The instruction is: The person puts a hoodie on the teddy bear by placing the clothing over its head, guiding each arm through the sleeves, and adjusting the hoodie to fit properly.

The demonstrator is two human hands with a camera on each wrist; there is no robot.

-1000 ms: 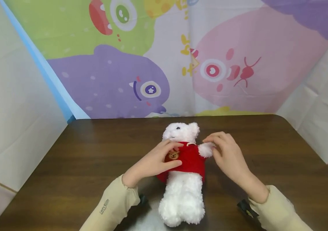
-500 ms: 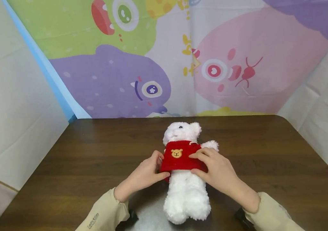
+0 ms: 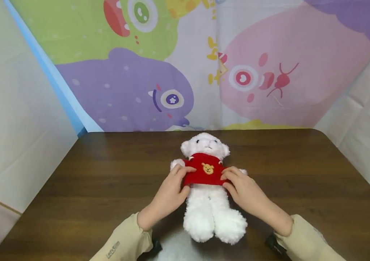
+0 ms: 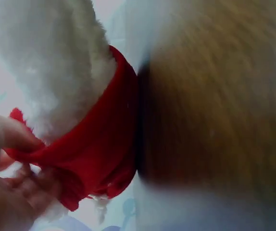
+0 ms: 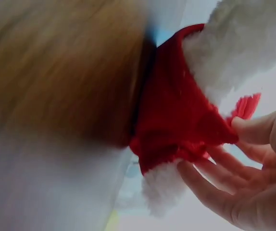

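A white plush bear (image 3: 201, 214) lies face up on the table, head toward the back edge and legs toward me. It wears a red shirt (image 3: 199, 178) with a yellow bear-face patch. My left hand (image 3: 168, 192) pinches the shirt's lower edge at the left side; the left wrist view shows the red cloth (image 4: 97, 139) drawn between thumb and fingers. On the opposite side my right hand (image 3: 250, 192) holds the hem, its thumb and fingers on the red cloth (image 5: 176, 110) in the right wrist view. The bear's paws stick out beyond both hands, partly hidden.
The dark wooden table (image 3: 113, 159) extends on both sides of the bear. Behind it hangs a cartoon-printed curtain (image 3: 204, 72). Pale panels (image 3: 25, 119) stand at the left and right. A greyish patch (image 3: 178, 250) shows at the table's near edge.
My right hand has gone from the bear's arm down to the shirt's side, and my left from the chest to the left side. The bear has turned to face up squarely, legs spread apart.
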